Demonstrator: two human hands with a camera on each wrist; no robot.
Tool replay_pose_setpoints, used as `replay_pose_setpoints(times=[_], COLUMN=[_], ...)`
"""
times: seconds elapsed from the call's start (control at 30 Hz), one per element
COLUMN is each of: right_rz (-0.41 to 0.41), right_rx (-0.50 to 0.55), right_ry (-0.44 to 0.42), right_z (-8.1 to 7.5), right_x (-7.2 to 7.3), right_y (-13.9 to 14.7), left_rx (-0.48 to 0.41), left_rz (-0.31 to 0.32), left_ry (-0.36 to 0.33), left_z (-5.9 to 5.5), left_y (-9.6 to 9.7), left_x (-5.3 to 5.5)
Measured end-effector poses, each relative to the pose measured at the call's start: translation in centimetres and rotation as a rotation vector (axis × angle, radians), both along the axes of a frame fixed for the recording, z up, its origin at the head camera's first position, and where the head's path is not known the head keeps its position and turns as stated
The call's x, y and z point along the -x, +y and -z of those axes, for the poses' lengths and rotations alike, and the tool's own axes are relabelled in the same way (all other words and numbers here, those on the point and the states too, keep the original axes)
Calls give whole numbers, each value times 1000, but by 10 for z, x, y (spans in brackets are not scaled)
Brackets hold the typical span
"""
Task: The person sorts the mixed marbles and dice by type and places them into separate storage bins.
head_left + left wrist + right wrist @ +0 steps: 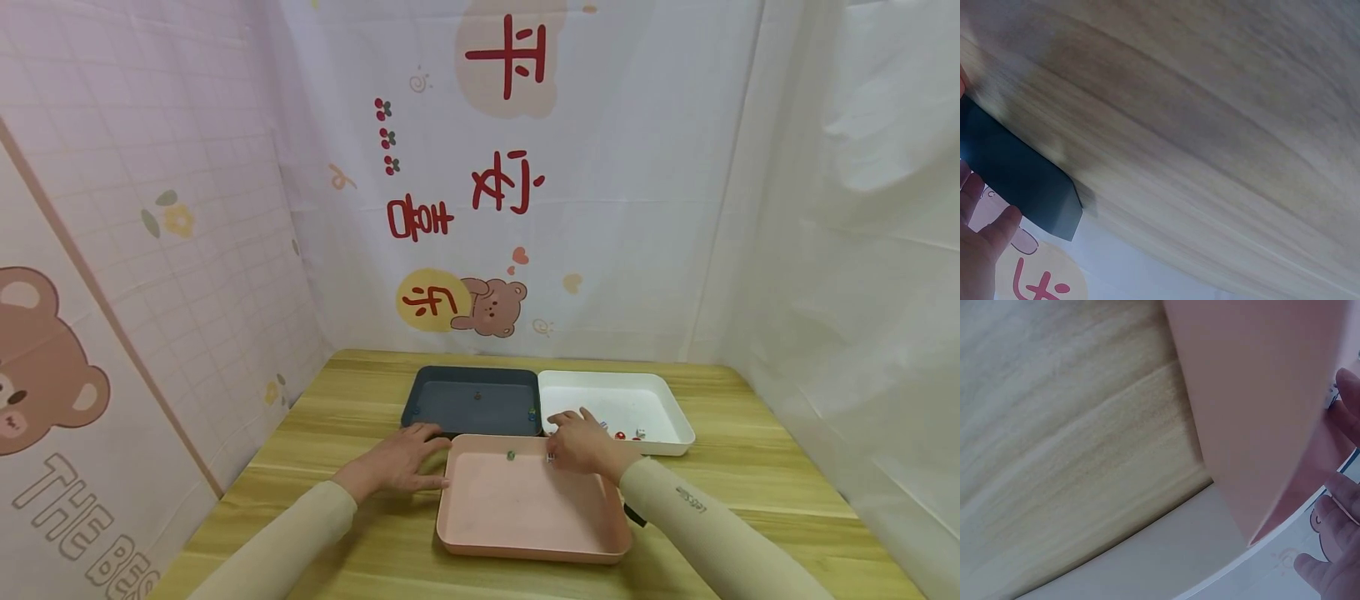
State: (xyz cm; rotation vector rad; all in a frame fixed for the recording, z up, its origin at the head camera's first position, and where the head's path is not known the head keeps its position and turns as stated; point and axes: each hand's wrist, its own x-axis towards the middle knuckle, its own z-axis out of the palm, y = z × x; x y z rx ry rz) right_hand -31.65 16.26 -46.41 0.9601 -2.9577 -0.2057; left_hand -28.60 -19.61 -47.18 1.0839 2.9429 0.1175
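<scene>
The pink tray (517,508) lies between the two hands, holding a small green die (511,455) near its far side. My right hand (583,444) reaches over the tray's far right corner. Its thumb and finger pinch a small white die (1331,397) with dark marks, partly hidden by the fingertips; the other fingers spread out. At the tray's left rim rests my left hand (401,460), fingers loosely spread and nothing held. In the left wrist view, the left hand's fingers (1002,232) show beside the dark tray's (1022,169) outer wall.
Behind the pink tray stand a dark blue-grey tray (457,408) with several small dice and, to its right, a white tray (600,390) holding red and white dice (640,433). All sit on a wood-grain table (337,400) enclosed by printed cloth (637,167).
</scene>
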Motion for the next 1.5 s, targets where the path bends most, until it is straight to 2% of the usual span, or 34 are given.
replay_pose_setpoints(times=[0.13, 0.4, 0.6, 0.83, 1.23, 1.37, 1.5], right_rz=[-4, 13, -10, -54, -23, -26, -34], right_rx=[-10, 55, 72, 95, 56, 52, 92], right_ry=[12, -4, -10, -5, -15, -3, -3], right_z=[2, 5, 7, 0, 7, 4, -4], right_x=[0, 1, 1, -4, -6, -5, -3], right_y=[1, 4, 7, 9, 5, 6, 9], left_rx=[-3, -2, 3, 13, 3, 2, 3], left_rz=[0, 4, 8, 2, 9, 8, 5], left_ry=[-3, 7, 7, 13, 12, 18, 19], left_z=[1, 4, 3, 3, 5, 5, 5], left_y=[0, -1, -1, -1, 0, 0, -1], left_x=[1, 2, 2, 1, 1, 1, 2])
